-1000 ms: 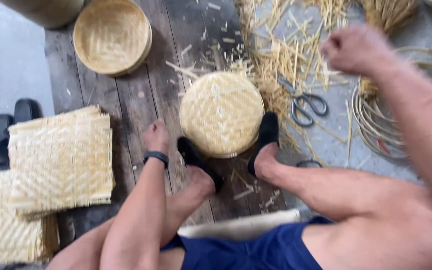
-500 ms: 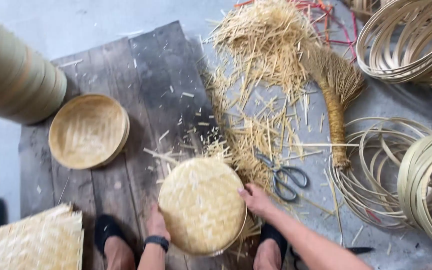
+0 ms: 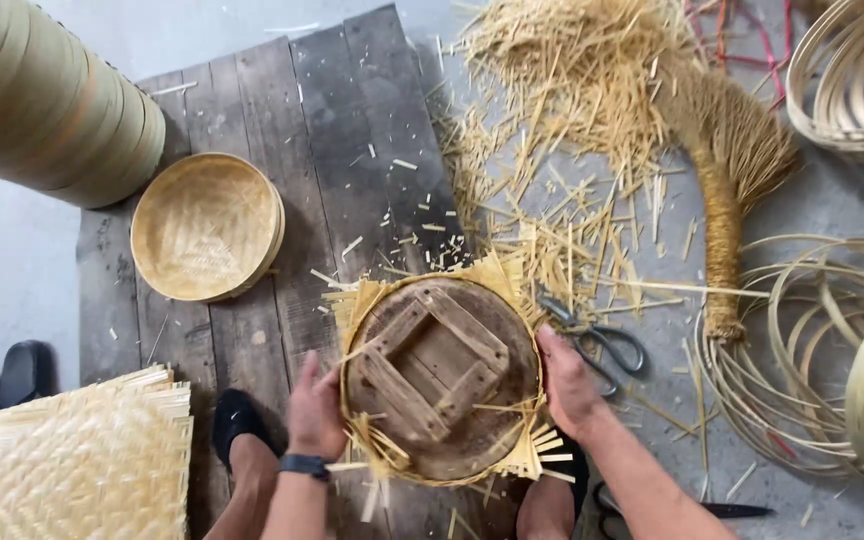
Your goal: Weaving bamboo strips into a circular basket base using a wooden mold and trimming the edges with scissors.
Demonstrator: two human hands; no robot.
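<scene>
Both hands, left hand (image 3: 314, 418) and right hand (image 3: 567, 385), are gripping the rim of the round wooden mould (image 3: 440, 378) wrapped in woven bamboo, near centre; likely stiff, fairly heavy, fringe fragile
</scene>
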